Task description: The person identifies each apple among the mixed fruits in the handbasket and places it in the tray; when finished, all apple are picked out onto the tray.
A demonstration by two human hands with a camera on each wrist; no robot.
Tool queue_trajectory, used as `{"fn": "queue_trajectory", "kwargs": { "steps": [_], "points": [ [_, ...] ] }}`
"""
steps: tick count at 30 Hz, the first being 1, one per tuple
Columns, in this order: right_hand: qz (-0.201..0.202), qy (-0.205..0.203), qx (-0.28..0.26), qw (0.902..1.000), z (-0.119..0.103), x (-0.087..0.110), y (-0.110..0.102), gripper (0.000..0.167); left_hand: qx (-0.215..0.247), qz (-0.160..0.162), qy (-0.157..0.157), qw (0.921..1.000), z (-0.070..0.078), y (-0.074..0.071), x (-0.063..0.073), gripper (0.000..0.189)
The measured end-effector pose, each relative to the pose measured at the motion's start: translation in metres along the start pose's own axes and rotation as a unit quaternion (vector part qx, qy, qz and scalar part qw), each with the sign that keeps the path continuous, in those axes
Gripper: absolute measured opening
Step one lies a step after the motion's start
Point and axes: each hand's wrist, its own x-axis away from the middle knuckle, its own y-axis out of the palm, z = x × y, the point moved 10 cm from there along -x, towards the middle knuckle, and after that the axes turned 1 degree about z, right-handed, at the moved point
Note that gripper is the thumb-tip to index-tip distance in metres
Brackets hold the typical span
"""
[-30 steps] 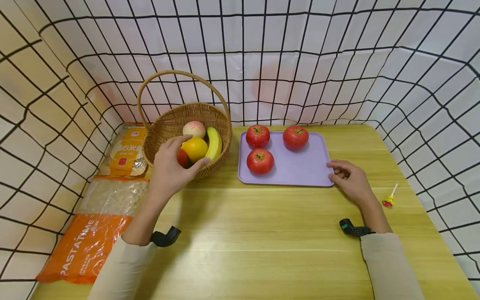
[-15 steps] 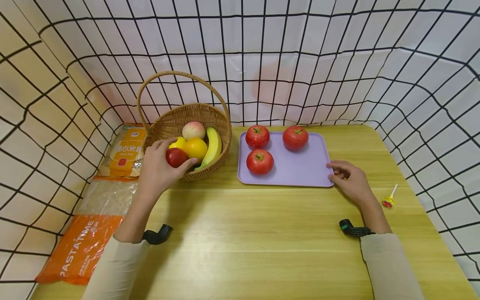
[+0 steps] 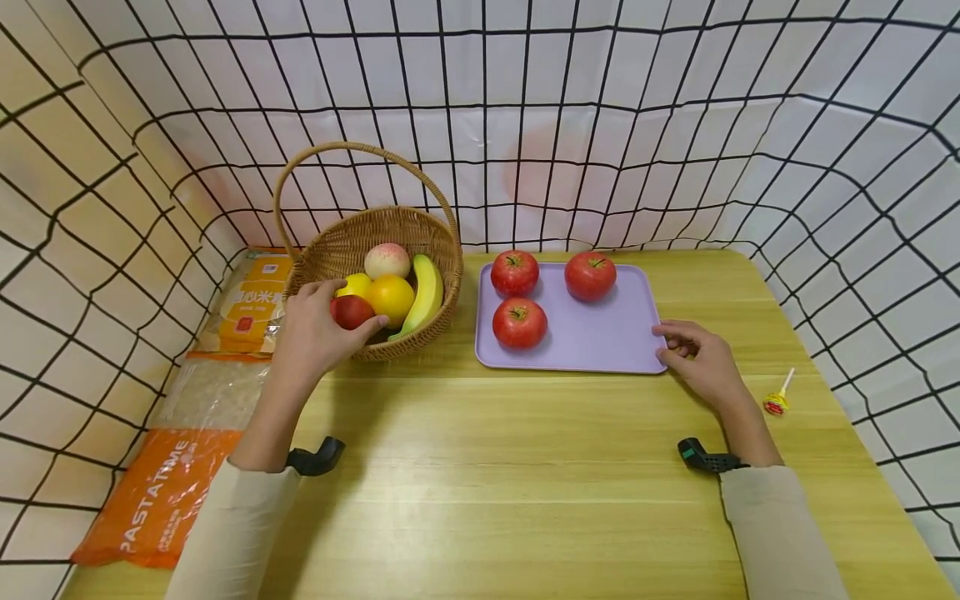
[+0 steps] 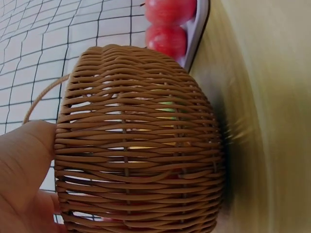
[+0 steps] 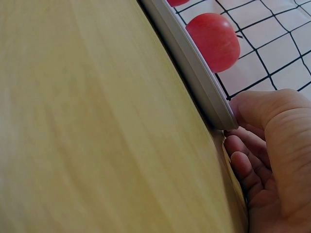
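Note:
My left hand [image 3: 307, 325] reaches over the near left rim of a wicker basket [image 3: 431, 225]. Its thumb and fingers curve round a small, smooth dark-red fruit [image 3: 350, 311]. In the left wrist view the thumb [image 4: 29, 150] lies along the rim and the basket wall hides the fingertips. Beside that fruit lie a lemon [image 3: 360, 286], an orange [image 3: 392, 298], a banana [image 3: 428, 292] and a peach [image 3: 387, 260]. My right hand [image 3: 701, 358] pinches the right edge of a lilac tray [image 3: 600, 333], its thumb on the rim [image 5: 226, 114]. Three red apples [image 3: 519, 323] sit on the tray.
Two food packages, an orange-and-clear PASTATIME bag [image 3: 172, 483] and a yellow one [image 3: 251, 304], lie along the left side. A lollipop [image 3: 777, 402] rests right of my right forearm. White grid-patterned sheeting [image 3: 480, 83] encloses the wooden table [image 3: 525, 483].
My left hand has shifted left and towards me from over the basket's middle, uncovering the lemon and more of the dark-red fruit. My right hand and the tray have stayed put.

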Motion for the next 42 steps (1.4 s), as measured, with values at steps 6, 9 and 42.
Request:
{"fn": "queue_trajectory", "kwargs": {
  "steps": [6, 9, 42],
  "points": [
    [0.002, -0.003, 0.006, 1.0, 0.001, 0.0, 0.0, 0.032, -0.021, -0.026, -0.013, 0.9993, 0.0, 0.003, -0.006, 0.095],
    [0.003, -0.001, 0.006, 1.0, 0.002, 0.0, 0.0, 0.032, -0.027, -0.032, -0.023, 0.9989, -0.001, 0.003, -0.008, 0.097],
    [-0.001, 0.0, 0.009, 1.0, 0.002, -0.002, 0.0, 0.032, -0.102, -0.075, -0.06, 0.9902, -0.01, 0.018, -0.021, 0.068]
  ]
}}
